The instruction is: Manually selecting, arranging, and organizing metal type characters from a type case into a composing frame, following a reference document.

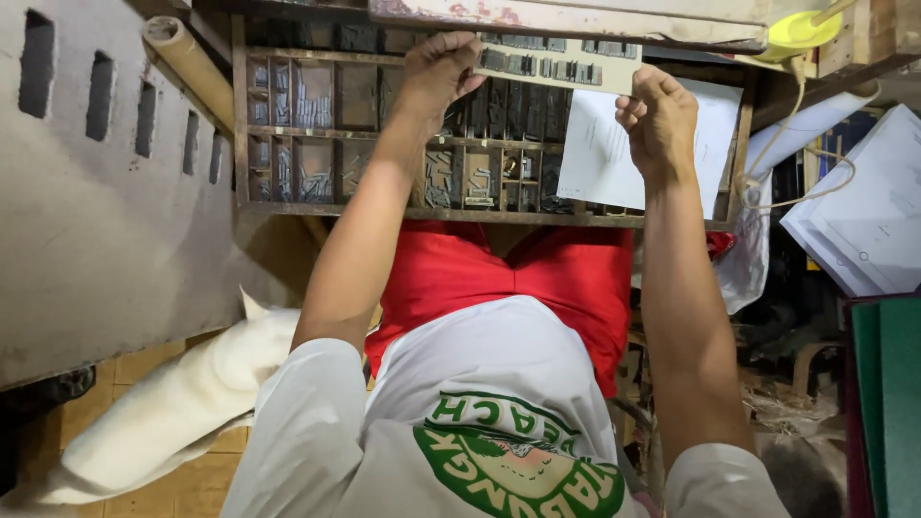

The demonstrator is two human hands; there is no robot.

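My left hand (436, 72) grips the left end of a pale flat board (561, 63) that carries rows of small metal type pieces. It holds the board above a wooden type case (336, 206) with many compartments of dark metal type. My right hand (658, 117) is at the board's right end with its fingers curled at the lower corner. Whether it pinches a piece of type is hidden. A white printed sheet (600, 158) lies on the case under my right hand.
A grey slotted metal panel (106, 192) stands at the left. Stacked white papers (863, 221) and green folders (887, 403) are at the right, with a yellow object (801, 29) and cord above. White cloth (163, 412) lies on the wooden floor. My red shorts (508, 278) are below the case.
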